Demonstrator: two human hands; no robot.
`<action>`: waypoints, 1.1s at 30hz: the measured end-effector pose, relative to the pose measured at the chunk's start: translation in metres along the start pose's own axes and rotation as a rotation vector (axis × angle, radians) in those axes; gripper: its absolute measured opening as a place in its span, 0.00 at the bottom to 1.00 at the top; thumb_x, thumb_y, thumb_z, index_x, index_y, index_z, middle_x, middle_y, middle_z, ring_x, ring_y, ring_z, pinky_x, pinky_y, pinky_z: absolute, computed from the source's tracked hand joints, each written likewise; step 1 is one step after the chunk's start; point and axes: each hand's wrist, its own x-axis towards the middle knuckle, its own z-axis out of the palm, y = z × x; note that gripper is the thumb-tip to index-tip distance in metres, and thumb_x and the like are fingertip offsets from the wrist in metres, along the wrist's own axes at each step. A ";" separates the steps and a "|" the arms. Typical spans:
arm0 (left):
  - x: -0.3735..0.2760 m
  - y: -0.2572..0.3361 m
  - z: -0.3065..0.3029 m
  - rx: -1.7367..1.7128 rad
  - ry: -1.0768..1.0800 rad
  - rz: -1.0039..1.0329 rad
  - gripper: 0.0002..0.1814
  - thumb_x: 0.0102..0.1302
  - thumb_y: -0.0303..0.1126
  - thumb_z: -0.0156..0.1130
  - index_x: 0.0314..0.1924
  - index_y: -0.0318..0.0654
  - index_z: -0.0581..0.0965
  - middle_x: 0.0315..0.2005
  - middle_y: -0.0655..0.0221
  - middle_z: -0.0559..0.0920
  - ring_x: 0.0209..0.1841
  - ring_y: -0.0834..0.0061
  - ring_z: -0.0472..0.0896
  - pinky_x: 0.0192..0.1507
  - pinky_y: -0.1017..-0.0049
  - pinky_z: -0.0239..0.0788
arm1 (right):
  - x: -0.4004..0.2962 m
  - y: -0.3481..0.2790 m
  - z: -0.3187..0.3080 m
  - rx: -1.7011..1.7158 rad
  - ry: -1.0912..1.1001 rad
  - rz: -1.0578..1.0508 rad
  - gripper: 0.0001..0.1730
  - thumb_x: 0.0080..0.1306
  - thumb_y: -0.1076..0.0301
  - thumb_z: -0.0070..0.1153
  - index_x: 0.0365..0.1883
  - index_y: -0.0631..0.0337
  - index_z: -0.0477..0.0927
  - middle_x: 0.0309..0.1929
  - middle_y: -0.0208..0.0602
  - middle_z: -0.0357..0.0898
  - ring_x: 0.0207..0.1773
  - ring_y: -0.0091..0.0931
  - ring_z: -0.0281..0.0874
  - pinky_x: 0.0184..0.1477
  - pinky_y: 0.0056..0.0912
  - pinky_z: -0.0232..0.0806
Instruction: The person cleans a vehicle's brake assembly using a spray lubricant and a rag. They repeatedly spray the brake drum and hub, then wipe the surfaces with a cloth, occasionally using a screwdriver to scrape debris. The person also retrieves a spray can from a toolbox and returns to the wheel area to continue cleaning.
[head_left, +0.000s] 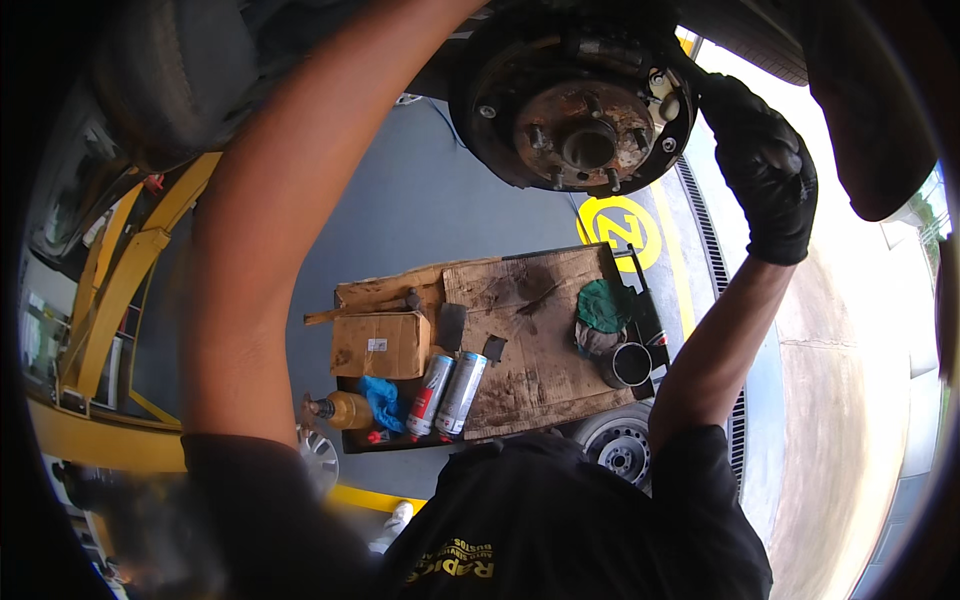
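Above me hangs a rear wheel hub (589, 142) with a rusty flange and several wheel studs. Around it is a dark brake backing plate (487, 146), and what looks like a wheel cylinder (606, 51) sits near its top. In a black work glove, my right hand (765, 161) reaches up to the plate's right edge. Its fingertips merge with the dark parts there, so any grip is hidden. My left forearm rises past the top of the picture, and the left hand is out of view.
Below the hub stands a cart topped with stained cardboard (525, 375). It carries two spray cans (460, 394), a cardboard box (380, 345), a hammer (390, 304), an amber bottle (346, 410), a green rag (602, 305) and a metal cup (628, 365). A steel wheel (619, 450) lies beside it. Yellow lift parts (120, 300) stand left.
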 end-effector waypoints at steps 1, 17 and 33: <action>0.007 0.000 0.002 0.040 -0.205 -0.086 0.14 0.63 0.32 0.70 0.48 0.37 0.87 0.46 0.49 0.90 0.49 0.53 0.89 0.53 0.57 0.78 | 0.004 0.002 -0.016 0.031 0.001 0.014 0.21 0.84 0.72 0.41 0.70 0.77 0.67 0.37 0.36 0.71 0.23 0.19 0.69 0.19 0.20 0.67; 0.055 0.009 0.001 0.160 -0.395 0.033 0.21 0.64 0.23 0.66 0.58 0.39 0.86 0.53 0.51 0.88 0.54 0.57 0.88 0.58 0.59 0.78 | 0.006 -0.025 0.004 0.079 -0.158 0.318 0.12 0.82 0.75 0.43 0.59 0.72 0.69 0.38 0.34 0.69 0.31 0.18 0.67 0.26 0.15 0.63; 0.088 0.040 0.078 0.321 -0.290 0.100 0.10 0.63 0.29 0.69 0.44 0.41 0.85 0.42 0.56 0.89 0.46 0.58 0.90 0.51 0.60 0.81 | -0.030 -0.015 -0.032 -0.750 0.090 -0.194 0.20 0.85 0.66 0.45 0.69 0.65 0.76 0.33 0.29 0.70 0.21 0.11 0.57 0.18 0.12 0.47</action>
